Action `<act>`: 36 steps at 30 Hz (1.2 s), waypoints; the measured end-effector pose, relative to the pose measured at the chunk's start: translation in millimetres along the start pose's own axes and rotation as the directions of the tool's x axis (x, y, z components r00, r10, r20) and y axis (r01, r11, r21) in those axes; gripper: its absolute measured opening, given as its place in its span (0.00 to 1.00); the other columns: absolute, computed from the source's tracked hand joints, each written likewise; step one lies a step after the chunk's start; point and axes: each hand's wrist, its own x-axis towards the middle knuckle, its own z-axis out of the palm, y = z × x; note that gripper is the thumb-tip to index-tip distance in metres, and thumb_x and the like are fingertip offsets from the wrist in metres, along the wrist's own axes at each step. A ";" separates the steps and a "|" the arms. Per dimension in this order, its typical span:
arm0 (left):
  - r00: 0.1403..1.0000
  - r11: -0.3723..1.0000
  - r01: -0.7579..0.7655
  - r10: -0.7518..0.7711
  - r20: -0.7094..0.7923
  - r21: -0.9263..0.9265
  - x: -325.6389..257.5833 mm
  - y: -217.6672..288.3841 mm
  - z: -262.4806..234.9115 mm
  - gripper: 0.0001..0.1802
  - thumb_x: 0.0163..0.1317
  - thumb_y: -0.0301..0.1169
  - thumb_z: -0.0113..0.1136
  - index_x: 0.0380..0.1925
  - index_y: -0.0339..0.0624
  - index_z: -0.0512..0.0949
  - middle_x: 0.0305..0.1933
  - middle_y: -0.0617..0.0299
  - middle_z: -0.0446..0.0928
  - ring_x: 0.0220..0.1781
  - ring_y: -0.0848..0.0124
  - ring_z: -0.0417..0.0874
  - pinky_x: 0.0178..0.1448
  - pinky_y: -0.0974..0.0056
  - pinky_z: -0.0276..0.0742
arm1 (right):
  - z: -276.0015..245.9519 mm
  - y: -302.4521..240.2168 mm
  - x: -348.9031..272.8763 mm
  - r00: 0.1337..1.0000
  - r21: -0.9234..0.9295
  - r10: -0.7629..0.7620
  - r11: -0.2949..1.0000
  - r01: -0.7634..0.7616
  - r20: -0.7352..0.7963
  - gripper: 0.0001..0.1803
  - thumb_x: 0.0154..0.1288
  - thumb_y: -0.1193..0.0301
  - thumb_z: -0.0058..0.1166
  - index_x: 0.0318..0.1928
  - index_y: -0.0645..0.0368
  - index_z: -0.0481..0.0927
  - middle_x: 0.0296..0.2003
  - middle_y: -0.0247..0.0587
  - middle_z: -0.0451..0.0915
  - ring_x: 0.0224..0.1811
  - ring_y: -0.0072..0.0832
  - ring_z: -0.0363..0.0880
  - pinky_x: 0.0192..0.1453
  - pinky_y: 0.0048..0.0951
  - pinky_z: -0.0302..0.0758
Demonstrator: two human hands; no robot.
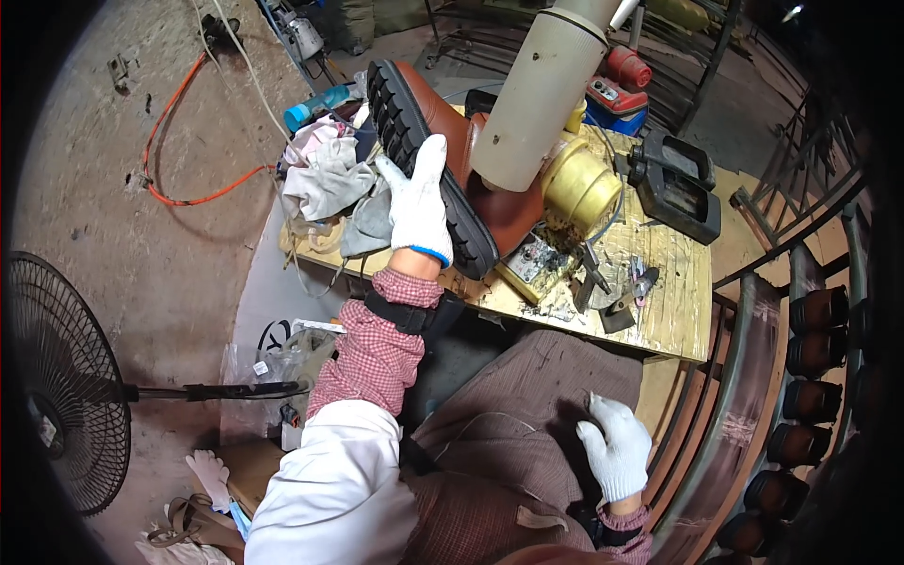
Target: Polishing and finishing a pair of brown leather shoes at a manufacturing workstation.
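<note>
A reddish-brown leather boot with a thick black lugged sole is tilted on its side above the workbench, sole turned to the left. My left hand, in a white knit glove with a blue cuff, grips the boot across its sole. Right above the boot hangs the lower end of a beige tube, which hides part of the leather; whether they touch I cannot tell. Over my lap is my right hand, also gloved in white, with nothing in it and its thumb apart from the fingers.
On the bench stand a yellow tub, black plastic trays and small tools. Rags lie at its left. A black fan stands far left. Racks with several boots line the right side.
</note>
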 end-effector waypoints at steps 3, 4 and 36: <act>1.000 0.997 0.017 -0.016 -0.011 0.069 -3.0 -0.3 -10.9 0.51 0.79 0.39 0.58 0.87 0.50 0.32 0.78 0.52 0.70 0.77 0.63 0.72 0.77 0.53 0.70 | -0.6 -14.1 34.8 0.987 0.006 -0.161 0.987 0.162 -0.027 0.20 0.68 0.62 0.68 0.57 0.56 0.87 0.52 0.47 0.88 0.50 0.46 0.88 0.53 0.41 0.82; 0.998 0.994 0.037 -0.033 -0.047 0.104 -5.7 -1.4 -17.7 0.51 0.79 0.40 0.58 0.87 0.50 0.33 0.79 0.51 0.68 0.78 0.63 0.71 0.77 0.53 0.70 | -2.3 -20.1 48.5 0.969 -0.021 -0.237 0.972 0.236 -0.069 0.21 0.68 0.63 0.68 0.57 0.57 0.87 0.53 0.48 0.88 0.50 0.46 0.88 0.53 0.41 0.82; 0.696 0.624 0.678 -0.373 0.614 -0.389 -101.3 -105.1 -173.6 0.60 0.62 0.79 0.53 0.79 0.40 0.63 0.76 0.43 0.71 0.75 0.49 0.76 0.80 0.43 0.73 | 4.0 25.8 -57.3 0.923 0.127 0.344 0.922 -0.367 0.172 0.09 0.62 0.72 0.68 0.42 0.61 0.89 0.43 0.52 0.90 0.47 0.46 0.90 0.54 0.39 0.84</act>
